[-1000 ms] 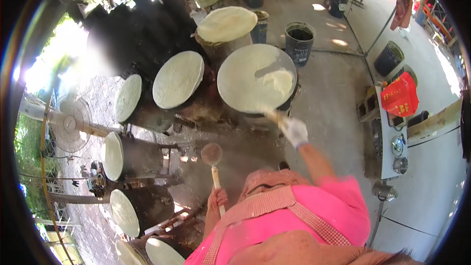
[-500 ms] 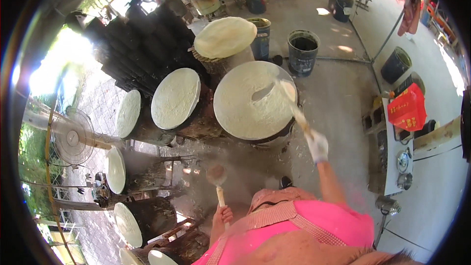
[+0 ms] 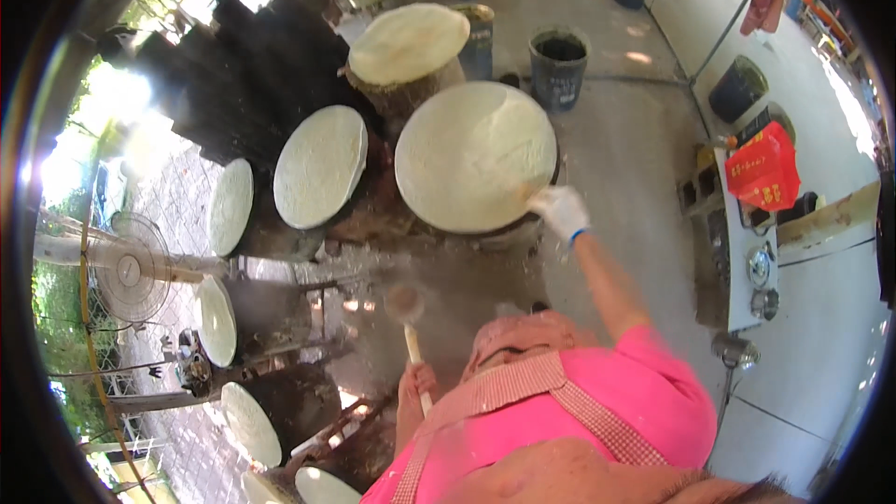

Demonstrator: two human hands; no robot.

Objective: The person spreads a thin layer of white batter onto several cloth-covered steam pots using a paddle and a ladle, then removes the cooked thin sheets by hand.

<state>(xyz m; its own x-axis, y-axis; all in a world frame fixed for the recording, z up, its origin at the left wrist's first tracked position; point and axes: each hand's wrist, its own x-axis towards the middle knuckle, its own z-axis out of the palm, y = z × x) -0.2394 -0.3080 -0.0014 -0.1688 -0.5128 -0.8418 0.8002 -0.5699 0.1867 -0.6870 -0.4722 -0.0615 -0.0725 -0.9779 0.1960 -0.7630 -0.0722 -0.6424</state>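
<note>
A large round griddle with a pale cream coating (image 3: 467, 163) sits at the upper centre of the frame, its layer slightly uneven toward the right. At its lower-right rim, the white-gloved right hand (image 3: 562, 212) pinches a small tan tool (image 3: 528, 194), mostly hidden behind the fingers. At lower centre, the bare left hand (image 3: 417, 383) has its grip wrapped around a brown round-headed ladle with a pale straight handle (image 3: 413, 343), well apart from the griddle. The step in hand looks like spreading the coating; the next move seems to call for a light, level sweep without tearing the layer. Farther out, a smaller cream-coated disc (image 3: 322, 168) tilts left of centre, and a dark cylindrical bucket (image 3: 559, 75) stands at upper right.
</note>
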